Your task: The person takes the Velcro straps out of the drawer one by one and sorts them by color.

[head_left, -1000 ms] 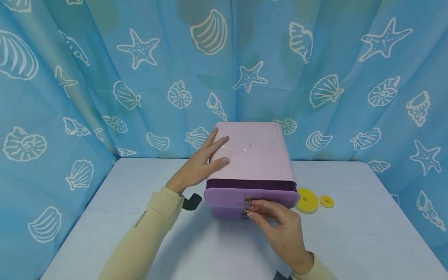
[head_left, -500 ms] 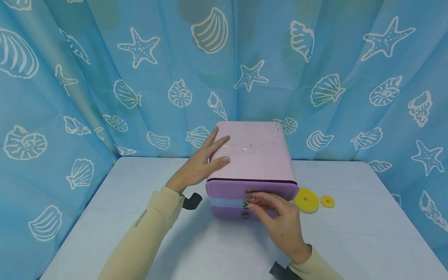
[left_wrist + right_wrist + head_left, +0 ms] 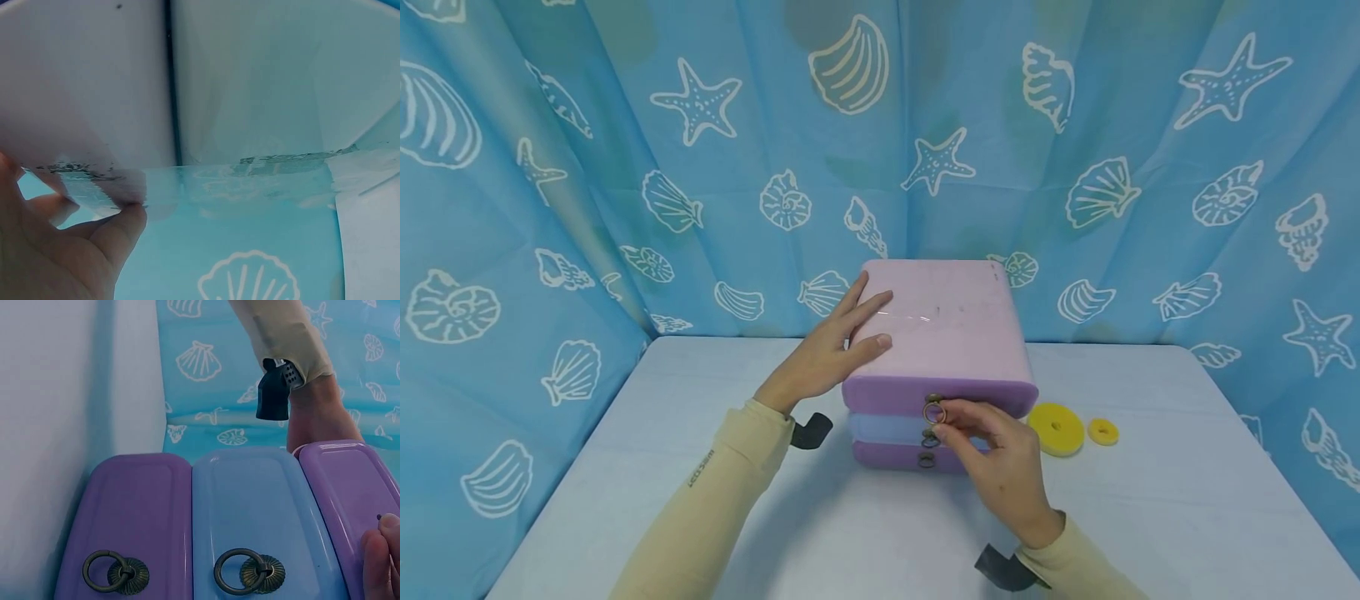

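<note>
A small cabinet with a pink top (image 3: 947,325) stands on the table, with purple, blue and purple drawer fronts stacked below it. My left hand (image 3: 820,354) rests spread on the cabinet's left side and top; its fingers (image 3: 128,231) touch the edge in the left wrist view. With thumb and fingertips, my right hand (image 3: 1003,471) pinches the bronze ring pull (image 3: 934,413) of the top drawer (image 3: 887,396). That drawer sits flush under the top. Lower down are the blue drawer (image 3: 250,506) and the bottom purple drawer (image 3: 134,506), each with its own ring.
Right of the cabinet, a large yellow disc (image 3: 1060,432) and a smaller yellow ring (image 3: 1103,432) lie on the pale table (image 3: 1165,517). A blue curtain (image 3: 820,167) with shells and starfish hangs behind.
The top drawer has slid inward until its dark gap vanished, uncovering the blue drawer front below. My right hand moved forward with the ring pull; the left hand has stayed in place.
</note>
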`<state>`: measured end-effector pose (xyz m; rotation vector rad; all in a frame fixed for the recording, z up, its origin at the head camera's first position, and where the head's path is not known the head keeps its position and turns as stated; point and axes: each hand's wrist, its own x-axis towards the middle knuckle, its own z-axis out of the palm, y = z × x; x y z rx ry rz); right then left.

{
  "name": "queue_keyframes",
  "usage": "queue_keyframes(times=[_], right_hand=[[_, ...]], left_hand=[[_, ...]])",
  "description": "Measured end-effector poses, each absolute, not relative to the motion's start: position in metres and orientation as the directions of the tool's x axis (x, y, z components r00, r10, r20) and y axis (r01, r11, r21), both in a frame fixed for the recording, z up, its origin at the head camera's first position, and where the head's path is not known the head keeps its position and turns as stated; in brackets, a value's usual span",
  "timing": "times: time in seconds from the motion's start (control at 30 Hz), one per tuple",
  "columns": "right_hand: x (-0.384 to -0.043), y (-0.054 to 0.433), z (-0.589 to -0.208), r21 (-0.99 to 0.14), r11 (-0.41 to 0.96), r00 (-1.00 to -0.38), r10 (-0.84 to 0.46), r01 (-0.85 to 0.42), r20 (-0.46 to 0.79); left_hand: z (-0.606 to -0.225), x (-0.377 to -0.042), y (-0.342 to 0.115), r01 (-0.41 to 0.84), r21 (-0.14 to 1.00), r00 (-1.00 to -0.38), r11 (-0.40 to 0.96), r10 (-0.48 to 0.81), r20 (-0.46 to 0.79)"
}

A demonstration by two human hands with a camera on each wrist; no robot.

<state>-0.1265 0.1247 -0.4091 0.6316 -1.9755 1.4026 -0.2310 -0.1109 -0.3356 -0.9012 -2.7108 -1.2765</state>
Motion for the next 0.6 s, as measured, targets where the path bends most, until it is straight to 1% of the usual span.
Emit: queue_keyframes(times=[0.3,0.5,0.6], right_hand=[[-0.1268,0.1231,-0.4113,-0.646,0.314,-0.686,-0.028,-0.696,0.727],[-0.1254,0.1233,-0.4155,-0.589,0.385,-0.638,0.001,-0.711,0.77],[-0.1239,0.1238,-0.417,-0.58,0.408,-0.631,0.013,-0.705,0.776]], left_hand=[[-0.3374,-0.231,-0.1123,0.514,0.697,-0.829,0.499,0.499,0.254],[-0.3366,-0.2301,-0.1117,0.514,0.702,-0.828,0.493,0.5,0.254],[-0.3364,-0.2301,-0.1121,0.511,0.706,-0.829,0.491,0.499,0.253]])
